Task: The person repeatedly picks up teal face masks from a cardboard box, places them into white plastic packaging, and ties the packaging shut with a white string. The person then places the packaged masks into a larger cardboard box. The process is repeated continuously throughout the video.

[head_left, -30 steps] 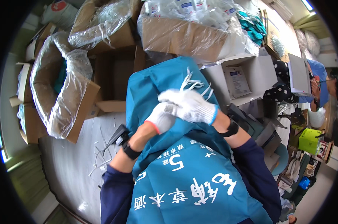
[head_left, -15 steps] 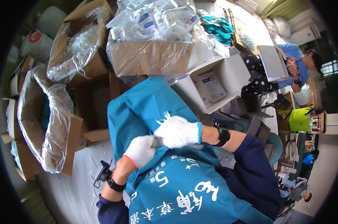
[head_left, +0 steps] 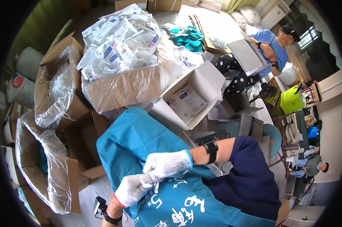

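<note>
Over my lap, covered by a blue apron with white lettering, my two gloved hands meet. My left hand, in a white knit glove with a red cuff, is closed, its fingertips pressed against the right hand's. My right hand, in a white knit glove with a blue cuff, is curled closed just above and to the right of it. Whitish loose ends hang below the meeting fingers; whether they are threads or glove fabric I cannot tell. Anything inside the fingers is hidden. Beyond my knees stands an open white box holding flat white packets.
A plastic-lined carton heaped with white packets stands ahead. Left are more lined cartons and an open brown carton. Teal gloves lie on the far table. A co-worker sits far right beside a grey-white box.
My view has tilted, so the boxes appear lower and further left. My hands stay together, nearer my body, and the grey bit seen between them no longer shows.
</note>
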A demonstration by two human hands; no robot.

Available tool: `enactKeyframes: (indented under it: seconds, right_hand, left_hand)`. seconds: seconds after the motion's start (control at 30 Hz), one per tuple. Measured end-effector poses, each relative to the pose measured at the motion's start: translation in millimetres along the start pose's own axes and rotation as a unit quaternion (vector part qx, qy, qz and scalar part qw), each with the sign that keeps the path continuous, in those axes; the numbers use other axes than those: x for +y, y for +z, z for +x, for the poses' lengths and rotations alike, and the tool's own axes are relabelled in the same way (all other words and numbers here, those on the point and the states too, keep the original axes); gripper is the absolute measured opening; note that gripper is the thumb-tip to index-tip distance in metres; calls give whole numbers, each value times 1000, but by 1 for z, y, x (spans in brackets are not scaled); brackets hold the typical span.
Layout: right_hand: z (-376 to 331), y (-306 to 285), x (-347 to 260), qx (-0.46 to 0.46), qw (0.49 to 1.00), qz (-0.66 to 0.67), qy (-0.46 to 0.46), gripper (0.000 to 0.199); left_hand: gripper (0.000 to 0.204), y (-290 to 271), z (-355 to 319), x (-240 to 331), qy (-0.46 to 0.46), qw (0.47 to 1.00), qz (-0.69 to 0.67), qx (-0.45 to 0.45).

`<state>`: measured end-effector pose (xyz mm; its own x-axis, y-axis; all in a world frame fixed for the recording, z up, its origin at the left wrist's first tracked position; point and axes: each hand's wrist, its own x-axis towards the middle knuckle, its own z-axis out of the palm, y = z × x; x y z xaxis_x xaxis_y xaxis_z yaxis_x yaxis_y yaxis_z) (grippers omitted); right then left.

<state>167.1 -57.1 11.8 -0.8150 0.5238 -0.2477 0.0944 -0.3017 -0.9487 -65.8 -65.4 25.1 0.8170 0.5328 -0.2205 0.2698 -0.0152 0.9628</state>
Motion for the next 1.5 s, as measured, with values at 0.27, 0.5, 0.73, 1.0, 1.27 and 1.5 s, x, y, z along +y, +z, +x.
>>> enactKeyframes:
  seconds: [0.27,0.5,0.73,1.0,1.27,1.5]
  right_hand:
    - [-21,43,-14,56,990,126,-22,34]
    - [-32,53,-12,0,992,116,-41,33]
    - [-28,69,-1,34,985,131,-106,35]
    - [-53,52,1,92,984,155,9,27]
    - [-9,-29,24,377,866,329,15,28]
    - [11,-33,32,353,912,177,109,34]
  left_hand:
    - [13,1,-14,11,42,996,36,-73]
    - [21,-11,-48,18,-15,991,-53,-118]
    - [63,-35,-72,13,-233,925,-246,-169]
    - [25,-105,-154,-31,-65,874,-413,249]
    - [18,-62,-68,-46,-57,855,-443,263]
    - [24,-3,29,-47,-65,925,-265,266]
